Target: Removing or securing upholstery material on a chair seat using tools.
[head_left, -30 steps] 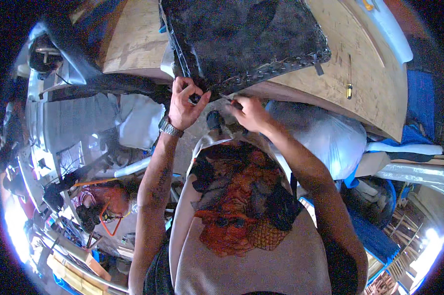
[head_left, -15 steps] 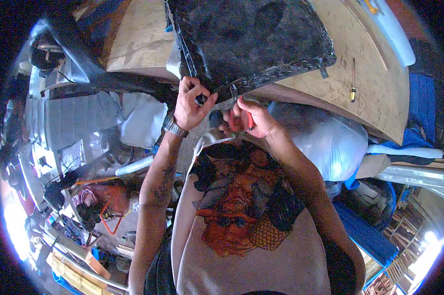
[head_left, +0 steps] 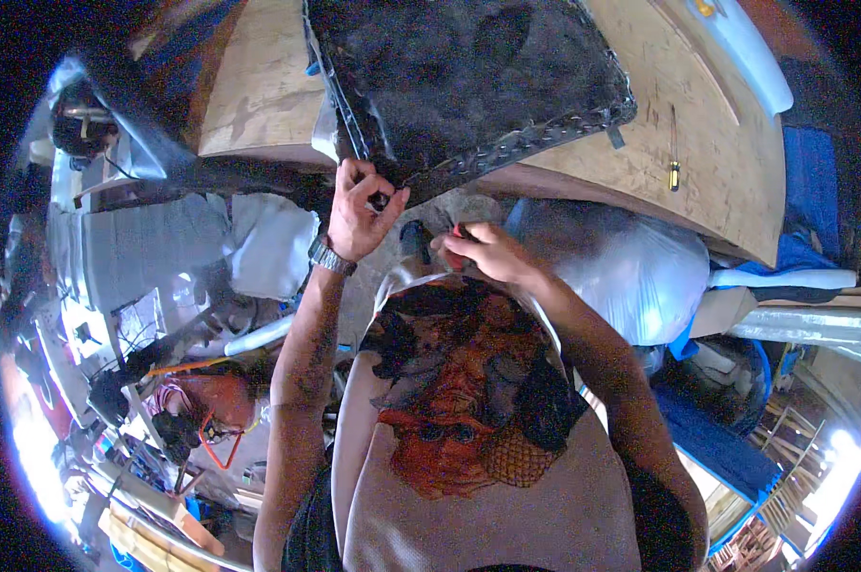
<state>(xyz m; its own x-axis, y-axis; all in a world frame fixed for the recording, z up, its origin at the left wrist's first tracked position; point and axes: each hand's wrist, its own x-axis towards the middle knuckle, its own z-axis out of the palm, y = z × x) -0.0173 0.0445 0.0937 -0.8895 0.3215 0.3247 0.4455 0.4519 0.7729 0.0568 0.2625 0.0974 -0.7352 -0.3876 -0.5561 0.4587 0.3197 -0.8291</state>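
A dark, fabric-covered panel (head_left: 478, 86) lies on the plywood tabletop, its near corner reaching past the table's edge. Staples run in rows along its left and near borders. At that corner my left hand (head_left: 362, 212) is closed, thumb and fingers pinching the black fabric. My right hand (head_left: 492, 253) is wrapped around red-handled pliers (head_left: 456, 257), apart from the panel and close to my shirt. The pliers' jaws are hard to make out against the floor.
On the plywood tabletop (head_left: 716, 124) lies a screwdriver (head_left: 674, 176) with a yellow and black handle. A white foam roll (head_left: 749, 57) rests at the far right. Below the table edge sits a clear plastic-wrapped bundle (head_left: 611, 272). Tools and an orange-red object (head_left: 216, 396) clutter the lower left.
My right hand has drawn the pliers back from the panel's near border toward my body. My left hand keeps its pinch at the corner. The view has shifted slightly.
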